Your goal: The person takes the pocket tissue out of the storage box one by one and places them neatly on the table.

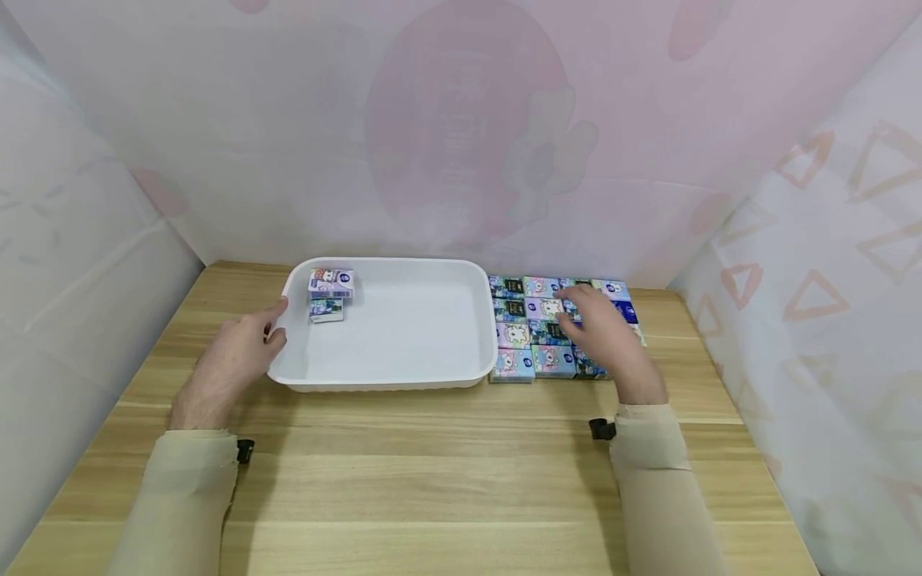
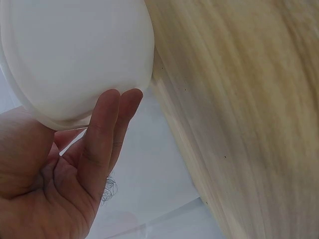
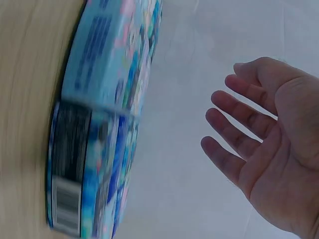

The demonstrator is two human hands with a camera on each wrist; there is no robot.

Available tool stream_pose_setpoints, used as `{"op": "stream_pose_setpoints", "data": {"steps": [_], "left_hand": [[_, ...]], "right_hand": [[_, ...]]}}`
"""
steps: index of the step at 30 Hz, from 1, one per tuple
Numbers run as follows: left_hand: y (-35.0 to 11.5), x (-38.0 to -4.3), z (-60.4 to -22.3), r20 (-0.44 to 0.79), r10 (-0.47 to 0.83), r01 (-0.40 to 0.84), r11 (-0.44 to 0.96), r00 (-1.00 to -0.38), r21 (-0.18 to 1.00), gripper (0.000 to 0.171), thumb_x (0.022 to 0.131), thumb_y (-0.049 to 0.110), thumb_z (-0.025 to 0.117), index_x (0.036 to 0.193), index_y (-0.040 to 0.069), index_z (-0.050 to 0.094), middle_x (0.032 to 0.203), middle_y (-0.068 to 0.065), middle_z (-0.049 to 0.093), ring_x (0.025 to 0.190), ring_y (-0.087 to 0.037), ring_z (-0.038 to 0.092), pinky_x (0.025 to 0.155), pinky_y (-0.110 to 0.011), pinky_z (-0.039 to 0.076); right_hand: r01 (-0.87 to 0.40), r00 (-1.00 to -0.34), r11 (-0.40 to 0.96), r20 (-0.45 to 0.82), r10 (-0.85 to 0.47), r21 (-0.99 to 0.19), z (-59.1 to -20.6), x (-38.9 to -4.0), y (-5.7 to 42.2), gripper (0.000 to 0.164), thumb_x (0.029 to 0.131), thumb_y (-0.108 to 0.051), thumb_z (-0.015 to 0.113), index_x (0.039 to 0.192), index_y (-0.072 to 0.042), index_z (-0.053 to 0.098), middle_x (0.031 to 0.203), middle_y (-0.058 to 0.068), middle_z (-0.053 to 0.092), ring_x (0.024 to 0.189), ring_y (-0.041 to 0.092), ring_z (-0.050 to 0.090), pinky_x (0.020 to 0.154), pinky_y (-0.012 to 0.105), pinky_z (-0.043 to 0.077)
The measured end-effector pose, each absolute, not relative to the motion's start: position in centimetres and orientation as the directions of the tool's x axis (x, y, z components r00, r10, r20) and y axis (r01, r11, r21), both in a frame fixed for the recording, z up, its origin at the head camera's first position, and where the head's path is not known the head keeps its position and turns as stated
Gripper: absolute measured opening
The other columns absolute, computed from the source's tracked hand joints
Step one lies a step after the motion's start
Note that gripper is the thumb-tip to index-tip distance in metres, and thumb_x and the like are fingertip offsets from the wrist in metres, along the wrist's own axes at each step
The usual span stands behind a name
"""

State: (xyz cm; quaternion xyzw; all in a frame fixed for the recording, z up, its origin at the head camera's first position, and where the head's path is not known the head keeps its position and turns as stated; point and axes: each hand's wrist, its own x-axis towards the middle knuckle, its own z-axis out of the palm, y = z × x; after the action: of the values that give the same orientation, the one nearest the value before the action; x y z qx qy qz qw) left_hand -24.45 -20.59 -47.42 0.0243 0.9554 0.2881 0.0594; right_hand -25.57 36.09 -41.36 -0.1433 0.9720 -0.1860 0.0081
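At the left end of a white plastic tray (image 1: 414, 320), my left hand (image 1: 241, 352) holds the rim. The left wrist view shows the fingers of that hand (image 2: 70, 174) against the outside of the tray (image 2: 79, 55), with the thumb partly hidden behind the rim. Two small printed packs, a purple one (image 1: 331, 282) and a bluish one (image 1: 327, 310), lie inside the tray at its left. Over rows of similar packs (image 1: 553, 360), my right hand (image 1: 601, 328) hovers with fingers spread and nothing in them. In the right wrist view this hand (image 3: 279, 139) is apart from the packs (image 3: 94, 164).
The rows of packs stand against the right side of the tray. A wooden table (image 1: 425, 480) carries everything. A pale printed backdrop (image 1: 302, 144) rises behind it, with side panels (image 1: 828, 280) left and right.
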Motion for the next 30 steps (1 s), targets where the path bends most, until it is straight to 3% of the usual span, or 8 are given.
{"op": "stream_pose_setpoints", "data": {"steps": [6, 13, 20, 30], "left_hand": [[-21.0, -24.8, -48.3, -0.082, 0.077, 0.018, 0.827, -0.994, 0.562, 0.065, 0.119, 0.018, 0.057, 0.181, 0.005, 0.041, 0.14, -0.047, 0.07, 0.078, -0.028, 0.067, 0.06, -0.037, 0.049], [-20.5, -24.3, -47.1, -0.1, 0.083, 0.017, 0.844, -0.992, 0.536, 0.063, 0.121, 0.014, 0.054, 0.18, -0.003, 0.037, 0.142, -0.048, 0.069, 0.084, -0.032, 0.068, 0.061, -0.036, 0.048], [-20.3, -24.2, -46.9, -0.094, 0.082, 0.019, 0.843, -0.992, 0.538, 0.063, 0.12, 0.013, 0.054, 0.179, -0.002, 0.038, 0.141, -0.049, 0.069, 0.078, -0.028, 0.063, 0.059, -0.035, 0.046], [-20.3, -24.2, -46.9, -0.097, 0.079, 0.015, 0.843, -0.992, 0.537, 0.063, 0.121, 0.013, 0.054, 0.179, -0.003, 0.038, 0.144, -0.05, 0.067, 0.084, -0.032, 0.066, 0.06, -0.036, 0.046]], "right_hand": [[-0.293, -0.955, 0.882, 0.064, -0.291, -0.368, -42.1, -25.9, 31.7, 0.05, 0.12, -0.023, 0.067, 0.167, -0.004, 0.062, 0.171, 0.023, 0.062, 0.164, 0.046, 0.056, 0.137, 0.064, 0.046], [-0.357, -0.933, 0.868, 0.097, -0.345, -0.345, -42.9, -26.6, 26.8, 0.05, 0.12, -0.023, 0.069, 0.166, -0.005, 0.063, 0.169, 0.02, 0.065, 0.161, 0.042, 0.06, 0.135, 0.058, 0.051], [-0.426, -0.904, 0.858, 0.118, -0.41, -0.287, -43.7, -27.4, 22.7, 0.048, 0.121, -0.027, 0.067, 0.165, -0.007, 0.064, 0.168, 0.015, 0.067, 0.158, 0.037, 0.063, 0.135, 0.052, 0.051], [-0.475, -0.879, 0.846, 0.098, -0.466, -0.242, -44.0, -27.9, 16.9, 0.049, 0.122, -0.03, 0.066, 0.167, -0.01, 0.063, 0.169, 0.011, 0.067, 0.158, 0.036, 0.063, 0.135, 0.048, 0.051]]}}
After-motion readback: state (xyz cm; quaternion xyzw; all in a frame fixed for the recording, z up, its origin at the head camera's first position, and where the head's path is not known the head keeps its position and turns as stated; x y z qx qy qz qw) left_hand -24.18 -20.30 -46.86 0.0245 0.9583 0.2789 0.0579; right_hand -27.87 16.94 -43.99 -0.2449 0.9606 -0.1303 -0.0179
